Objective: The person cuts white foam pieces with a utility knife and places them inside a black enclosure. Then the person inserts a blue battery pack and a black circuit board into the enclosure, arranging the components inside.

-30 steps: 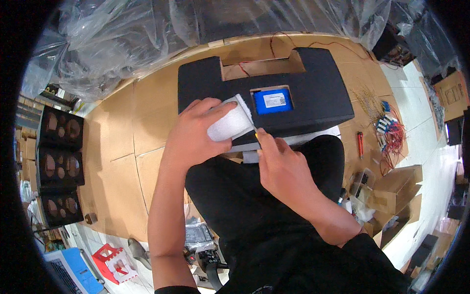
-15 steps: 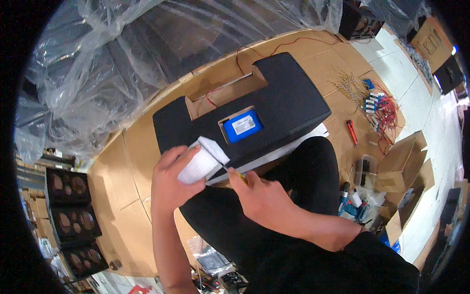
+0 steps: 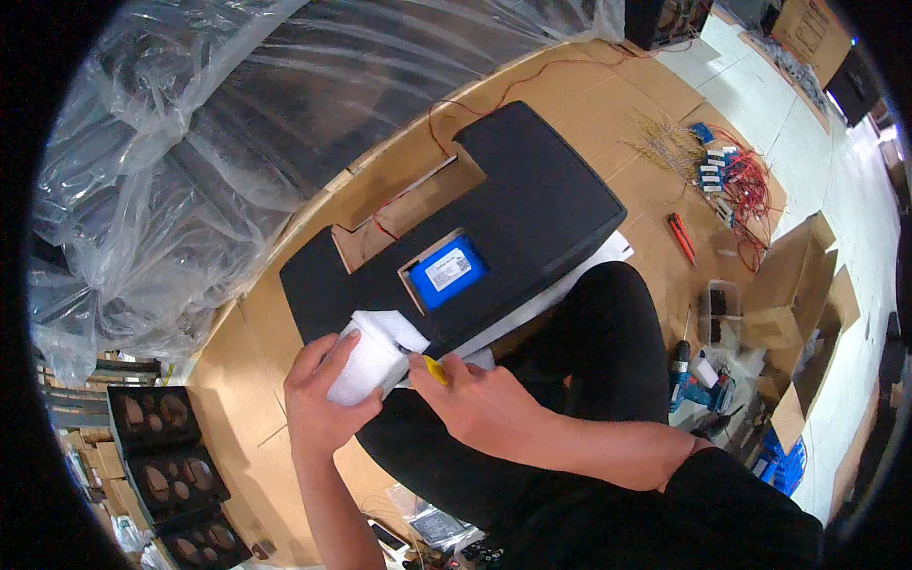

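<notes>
My left hand (image 3: 321,394) grips a white foam block (image 3: 365,370), thumb below and fingers over the top. A flap of the foam stands partly parted from the rest. My right hand (image 3: 484,407) is closed around a yellow utility knife (image 3: 435,370), its blade end at the slit in the foam. Just beyond my hands lies a black box-shaped cabinet (image 3: 546,176) with a long wooden-walled recess (image 3: 404,214). A blue battery pack (image 3: 446,272) with a white label sits in a smaller cutout. My bent knee is beside the cabinet.
Cardboard covers the floor. At right lie red-handled pliers (image 3: 681,237), a bundle of red wires (image 3: 746,185), a clear bin (image 3: 719,313), an open carton (image 3: 784,294) and a cordless drill (image 3: 680,370). Black panels (image 3: 157,418) stand at left; plastic sheeting (image 3: 218,171) hangs behind.
The view has tilted, so the cabinet appears more slanted. Both hands and the foam sit lower and further left in the picture. The knife has moved closer in at the foam's slit.
</notes>
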Demonstrator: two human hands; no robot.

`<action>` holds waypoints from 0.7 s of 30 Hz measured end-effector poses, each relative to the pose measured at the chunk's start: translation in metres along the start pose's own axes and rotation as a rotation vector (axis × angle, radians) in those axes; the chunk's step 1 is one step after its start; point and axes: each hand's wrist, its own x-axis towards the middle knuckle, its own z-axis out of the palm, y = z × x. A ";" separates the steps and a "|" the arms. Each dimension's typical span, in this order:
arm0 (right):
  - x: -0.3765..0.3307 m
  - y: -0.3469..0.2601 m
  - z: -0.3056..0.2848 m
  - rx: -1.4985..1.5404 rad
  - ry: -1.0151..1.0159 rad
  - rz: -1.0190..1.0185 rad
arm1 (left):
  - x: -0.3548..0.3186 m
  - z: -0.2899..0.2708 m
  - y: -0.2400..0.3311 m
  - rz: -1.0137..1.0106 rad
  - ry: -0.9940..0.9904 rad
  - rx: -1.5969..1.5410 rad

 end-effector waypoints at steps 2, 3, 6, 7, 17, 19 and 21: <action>-0.003 0.000 -0.002 -0.050 -0.019 -0.014 | -0.002 -0.003 -0.001 -0.018 -0.010 0.013; -0.005 0.000 -0.003 -0.077 -0.029 -0.021 | -0.003 -0.003 -0.002 -0.025 -0.014 -0.001; -0.013 0.002 -0.005 -0.041 -0.176 0.033 | -0.006 -0.004 -0.002 -0.043 -0.016 -0.009; -0.010 0.004 -0.001 -0.023 -0.127 0.024 | -0.005 -0.005 -0.002 -0.040 -0.019 -0.002; -0.011 0.019 0.017 0.010 -0.108 0.060 | -0.002 -0.003 -0.005 -0.026 -0.052 0.007; -0.002 0.022 0.024 0.041 -0.126 0.087 | -0.002 -0.002 -0.008 -0.013 -0.050 0.022; 0.005 0.029 0.038 0.050 -0.072 0.076 | 0.000 -0.001 -0.007 0.006 -0.046 0.018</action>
